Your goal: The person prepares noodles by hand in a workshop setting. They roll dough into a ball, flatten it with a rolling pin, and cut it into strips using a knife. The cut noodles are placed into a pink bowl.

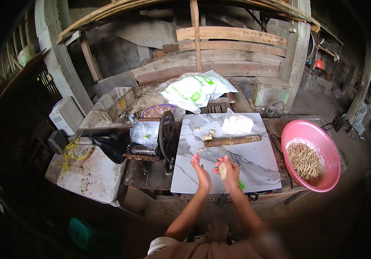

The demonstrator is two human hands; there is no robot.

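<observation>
Over a marble-patterned board (186,177), my right hand (229,175) grips a pale lump of dough (223,170). My left hand (199,172) is open just left of it, fingers extended and holding nothing. A green object (241,185) shows partly behind my right hand. Beyond my hands lie a wooden stick (232,141), beige scraps (208,135) and a plastic bag of white powder (237,124).
A pink basin (332,164) of many short pale pieces sits at the right. Left of the board stand a machine with a dark wheel (164,138) and a dark plastic bag (110,146). Behind lie white-green sacks (200,90) and a purple basin (168,108) holding pieces.
</observation>
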